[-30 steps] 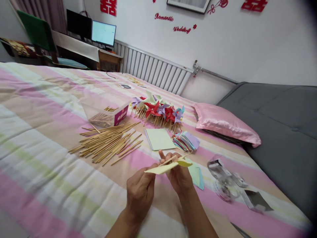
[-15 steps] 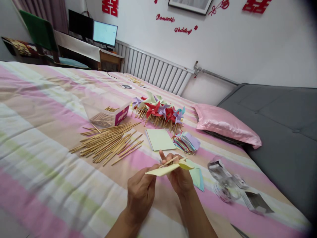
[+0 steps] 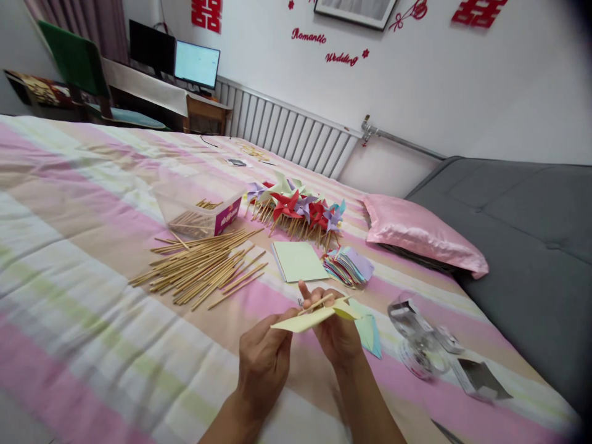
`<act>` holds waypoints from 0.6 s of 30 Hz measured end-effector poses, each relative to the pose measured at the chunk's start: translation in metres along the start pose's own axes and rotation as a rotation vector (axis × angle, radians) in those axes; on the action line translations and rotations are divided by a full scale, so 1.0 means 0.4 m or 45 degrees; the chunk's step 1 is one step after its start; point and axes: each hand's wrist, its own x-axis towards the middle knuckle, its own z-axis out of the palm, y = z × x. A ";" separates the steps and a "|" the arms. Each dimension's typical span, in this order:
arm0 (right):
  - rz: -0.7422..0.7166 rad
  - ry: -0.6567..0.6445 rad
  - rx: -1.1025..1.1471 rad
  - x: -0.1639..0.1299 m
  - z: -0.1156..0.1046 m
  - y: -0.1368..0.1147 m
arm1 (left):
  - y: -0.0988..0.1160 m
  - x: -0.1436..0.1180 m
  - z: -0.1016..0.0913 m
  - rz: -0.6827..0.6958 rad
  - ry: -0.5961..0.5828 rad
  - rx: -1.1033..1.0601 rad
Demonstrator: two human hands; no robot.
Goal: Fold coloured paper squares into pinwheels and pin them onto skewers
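Above the striped bed's near edge, your left hand (image 3: 264, 364) and right hand (image 3: 337, 332) hold a pale yellow folded paper pinwheel (image 3: 309, 319), fingers pinching it against a thin wooden stick (image 3: 318, 303).

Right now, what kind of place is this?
Likely a home bedroom used for crafts: a striped quilt with a pink pillow, a radiator under red wedding decals, and a desk with monitors. Sticks and pinwheels lie on the quilt.
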 end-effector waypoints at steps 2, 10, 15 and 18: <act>0.005 0.000 0.005 0.000 0.001 0.000 | 0.001 0.001 -0.001 -0.017 -0.002 0.010; 0.005 0.019 -0.019 -0.001 0.002 0.001 | 0.000 0.003 0.000 -0.008 -0.003 0.042; 0.002 0.038 -0.041 -0.002 0.005 -0.003 | 0.003 0.007 -0.001 0.010 0.016 0.018; 0.010 0.074 -0.067 -0.002 0.006 -0.003 | 0.005 0.007 -0.002 0.018 0.030 0.020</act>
